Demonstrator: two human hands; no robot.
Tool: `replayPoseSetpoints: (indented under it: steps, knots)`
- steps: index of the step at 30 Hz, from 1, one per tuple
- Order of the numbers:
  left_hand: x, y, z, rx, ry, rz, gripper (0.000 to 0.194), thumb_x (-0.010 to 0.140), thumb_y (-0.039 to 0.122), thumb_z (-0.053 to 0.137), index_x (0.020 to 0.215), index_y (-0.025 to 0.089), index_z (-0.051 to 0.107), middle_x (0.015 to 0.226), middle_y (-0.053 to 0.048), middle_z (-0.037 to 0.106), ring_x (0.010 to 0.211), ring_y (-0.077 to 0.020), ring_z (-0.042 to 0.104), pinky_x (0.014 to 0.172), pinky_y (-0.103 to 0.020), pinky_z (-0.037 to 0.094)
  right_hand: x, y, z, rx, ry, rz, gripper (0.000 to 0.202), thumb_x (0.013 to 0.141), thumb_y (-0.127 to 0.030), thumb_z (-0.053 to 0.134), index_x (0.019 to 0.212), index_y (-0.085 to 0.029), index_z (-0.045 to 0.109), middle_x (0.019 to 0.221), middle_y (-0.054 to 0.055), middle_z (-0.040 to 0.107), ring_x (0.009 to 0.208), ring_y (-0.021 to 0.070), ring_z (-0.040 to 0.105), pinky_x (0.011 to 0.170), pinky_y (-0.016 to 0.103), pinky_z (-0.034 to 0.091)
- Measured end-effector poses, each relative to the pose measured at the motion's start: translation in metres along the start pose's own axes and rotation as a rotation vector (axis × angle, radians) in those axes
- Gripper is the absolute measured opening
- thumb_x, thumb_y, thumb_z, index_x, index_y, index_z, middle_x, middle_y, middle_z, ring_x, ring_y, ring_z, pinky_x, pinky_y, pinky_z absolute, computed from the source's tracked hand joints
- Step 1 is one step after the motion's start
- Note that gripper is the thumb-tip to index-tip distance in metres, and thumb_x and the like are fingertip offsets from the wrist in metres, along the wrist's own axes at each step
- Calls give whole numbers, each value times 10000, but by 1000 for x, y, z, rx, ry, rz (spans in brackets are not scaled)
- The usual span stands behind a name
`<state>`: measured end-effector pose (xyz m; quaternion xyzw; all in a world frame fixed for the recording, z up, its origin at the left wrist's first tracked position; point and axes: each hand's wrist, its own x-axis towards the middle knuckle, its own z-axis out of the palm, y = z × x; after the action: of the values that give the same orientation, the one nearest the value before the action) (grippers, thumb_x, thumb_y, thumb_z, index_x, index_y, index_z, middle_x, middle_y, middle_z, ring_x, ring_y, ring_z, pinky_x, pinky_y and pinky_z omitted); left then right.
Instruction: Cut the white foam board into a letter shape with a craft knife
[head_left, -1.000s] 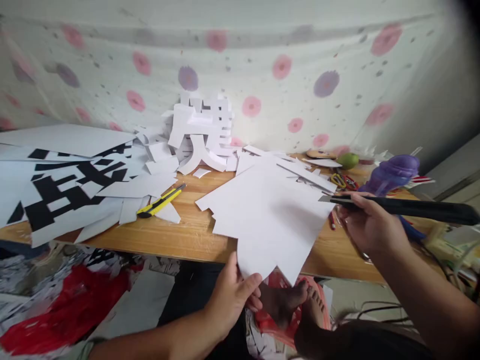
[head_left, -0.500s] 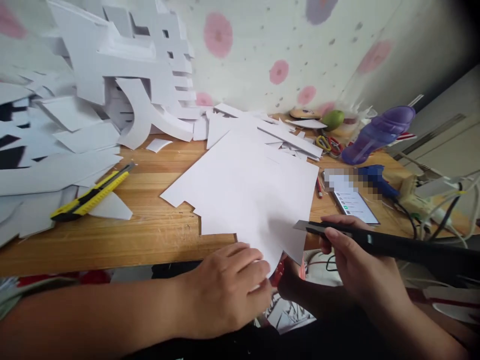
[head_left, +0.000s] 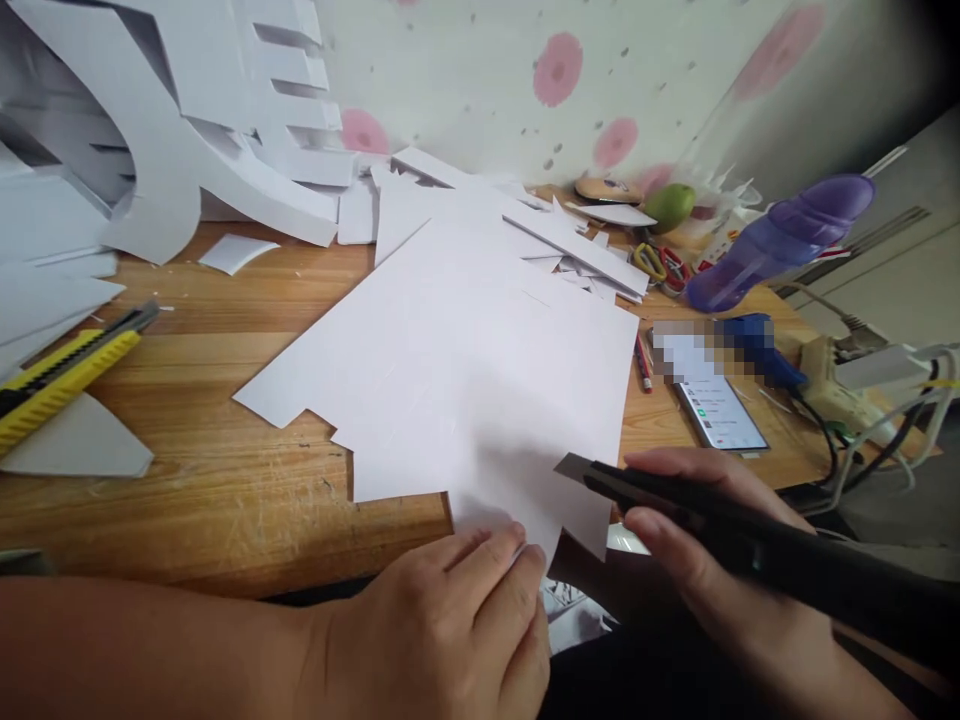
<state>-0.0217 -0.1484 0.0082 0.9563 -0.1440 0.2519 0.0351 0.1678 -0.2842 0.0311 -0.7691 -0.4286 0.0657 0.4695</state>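
Observation:
A large white foam board with notched, angular edges lies on the wooden table, its near end overhanging the table's front edge. My left hand is closed on that near end, fingers on top; the thumb is hidden. In my right hand is a black utility knife, gripped between thumb and fingers with the blade out. The blade points left, just above the board's near right part; I cannot tell whether it touches. A yellow utility knife lies at the left on white offcuts.
White cut-board structures stand at the back left. Behind the board lie white scraps and scissors. A purple bottle, a green fruit, a phone, a blue tool and a power strip with cables occupy the right.
The view has moved closer and lower. The knife blade now sits slightly farther left over the board. My left hand keeps its grip on the board's near end.

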Motion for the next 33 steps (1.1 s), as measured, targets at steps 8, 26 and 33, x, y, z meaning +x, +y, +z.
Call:
replayPoseSetpoints:
  steps: [8,26,33]
  knots:
    - [5,6,-14,47,-145,-148,233,845,81,505,939,129,713,1049,-119,750,969,-264,690,794,-361,582,-3,-20,33,-73,-185,-213,251,810,-219,677,1043,-271,600,773,-24,718,595,147,694,514,210,575]
    - [-10,14,-1,-92,-140,-235,284,866,156,445,1015,89,677,1052,-214,729,926,-308,719,611,-366,632,-11,-15,46,-154,-141,-303,235,827,-192,654,1044,-225,572,709,-29,650,576,116,654,536,188,554]
    - [-7,12,-2,-145,-180,-267,295,866,187,435,997,86,679,1052,-227,722,922,-308,717,609,-360,628,-14,-16,48,-150,-117,-321,265,812,-205,674,1055,-238,575,716,-19,666,582,135,665,540,206,564]
